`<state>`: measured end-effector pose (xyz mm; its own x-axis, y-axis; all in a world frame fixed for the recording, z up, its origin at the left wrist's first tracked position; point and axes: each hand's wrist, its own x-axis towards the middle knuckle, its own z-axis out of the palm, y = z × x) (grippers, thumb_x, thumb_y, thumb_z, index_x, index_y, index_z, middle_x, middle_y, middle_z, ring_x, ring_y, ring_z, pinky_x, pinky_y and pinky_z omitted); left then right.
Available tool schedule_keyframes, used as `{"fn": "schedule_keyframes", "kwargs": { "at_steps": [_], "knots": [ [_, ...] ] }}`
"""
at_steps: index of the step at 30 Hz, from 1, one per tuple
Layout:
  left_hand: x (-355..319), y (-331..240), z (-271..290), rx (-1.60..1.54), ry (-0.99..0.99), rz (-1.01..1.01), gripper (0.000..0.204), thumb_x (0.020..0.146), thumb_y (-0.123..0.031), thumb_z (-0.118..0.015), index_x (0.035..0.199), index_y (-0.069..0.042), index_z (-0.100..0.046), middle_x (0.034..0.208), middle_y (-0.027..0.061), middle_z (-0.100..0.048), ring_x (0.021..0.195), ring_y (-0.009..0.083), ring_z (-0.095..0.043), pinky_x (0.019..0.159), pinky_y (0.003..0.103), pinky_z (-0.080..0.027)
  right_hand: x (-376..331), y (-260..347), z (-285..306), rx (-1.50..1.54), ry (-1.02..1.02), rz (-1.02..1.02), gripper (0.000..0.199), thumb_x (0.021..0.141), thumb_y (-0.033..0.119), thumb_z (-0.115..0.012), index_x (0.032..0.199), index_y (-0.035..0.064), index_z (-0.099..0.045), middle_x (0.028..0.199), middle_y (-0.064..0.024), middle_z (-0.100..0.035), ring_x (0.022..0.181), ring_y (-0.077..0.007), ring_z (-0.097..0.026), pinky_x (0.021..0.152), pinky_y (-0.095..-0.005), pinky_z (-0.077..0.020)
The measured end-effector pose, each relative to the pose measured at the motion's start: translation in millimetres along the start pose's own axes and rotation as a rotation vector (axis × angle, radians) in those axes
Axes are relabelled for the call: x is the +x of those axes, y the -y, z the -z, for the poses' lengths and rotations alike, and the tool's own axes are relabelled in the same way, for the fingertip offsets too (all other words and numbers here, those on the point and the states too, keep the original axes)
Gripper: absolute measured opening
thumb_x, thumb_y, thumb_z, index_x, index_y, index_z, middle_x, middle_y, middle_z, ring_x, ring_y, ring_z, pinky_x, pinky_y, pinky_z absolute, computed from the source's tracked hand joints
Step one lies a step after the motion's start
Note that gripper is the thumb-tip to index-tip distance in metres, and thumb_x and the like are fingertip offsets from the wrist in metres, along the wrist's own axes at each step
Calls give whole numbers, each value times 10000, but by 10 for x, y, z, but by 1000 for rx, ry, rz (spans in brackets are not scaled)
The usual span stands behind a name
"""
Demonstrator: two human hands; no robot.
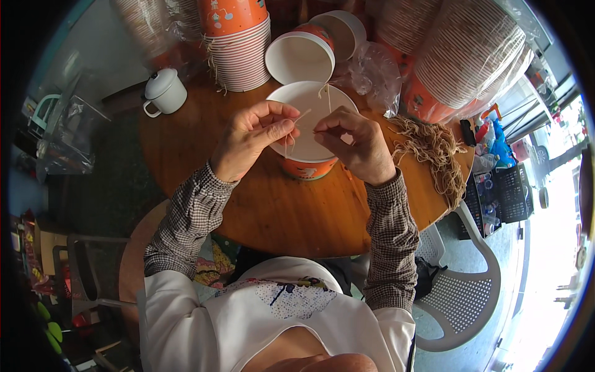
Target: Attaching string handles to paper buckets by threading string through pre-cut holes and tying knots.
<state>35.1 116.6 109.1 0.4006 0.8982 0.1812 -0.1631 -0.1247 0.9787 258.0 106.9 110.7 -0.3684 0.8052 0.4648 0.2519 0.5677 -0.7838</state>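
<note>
Both hands above an orange paper bucket (308, 166) mid-bench (260, 204): left hand (251, 139) grip pinching a thin tan string (304, 115), right hand (353, 139) grip pinching its other end. Beyond bucket, stacked buckets (238, 46); right of it, string bundle (437, 152).

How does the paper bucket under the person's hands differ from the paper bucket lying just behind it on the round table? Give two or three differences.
The paper bucket under the hands stands upright, mouth up; the bucket behind it is tipped, its mouth facing the camera. The left hand and right hand pinch string over the upright bucket; no hand touches the tipped one. Both are orange outside and white inside.
</note>
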Motion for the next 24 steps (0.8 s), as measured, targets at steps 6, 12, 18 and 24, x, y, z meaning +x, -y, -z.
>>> {"fn": "schedule_keyframes", "kwargs": {
  "at_steps": [6, 12, 18, 24],
  "knots": [
    [-4, -61, -30, 146, 21, 36, 165, 933, -93, -601, 1011, 49, -633, 891, 59, -664, 761, 77, -626, 681, 208, -526, 51, -4, -77, 21, -89, 99, 108, 835, -3, -674, 939, 22, -658, 929, -34, -629, 836, -112, -589, 731, -255, -471],
    [23, -78, -29, 173, 121, 110, 150, 937, -99, -590, 984, 37, -634, 815, 38, -650, 711, 64, -595, 661, 204, -518, 123, -73, -161, 56, -174, 52, 116, 864, 7, -653, 979, 18, -640, 941, -18, -631, 858, -93, -592, 736, -241, -476],
    [26, -90, 5, 83, 121, 137, 186, 939, -132, -588, 1000, 42, -616, 819, 42, -646, 717, 67, -597, 668, 208, -517, -49, -148, -101, 216, -382, -13, 125, 877, 108, -674, 907, -12, -654, 890, -63, -623, 769, -143, -621, 702, -256, -478],
    [50, -99, -37, 38, 114, 125, 195, 944, -146, -580, 997, 38, -613, 839, 44, -648, 735, 72, -601, 703, 219, -518, -129, -104, -101, -308, -4, 202, 144, 777, 100, -666, 912, 58, -695, 841, -88, -646, 765, -281, -607, 851, -377, -432]
  ]
}}
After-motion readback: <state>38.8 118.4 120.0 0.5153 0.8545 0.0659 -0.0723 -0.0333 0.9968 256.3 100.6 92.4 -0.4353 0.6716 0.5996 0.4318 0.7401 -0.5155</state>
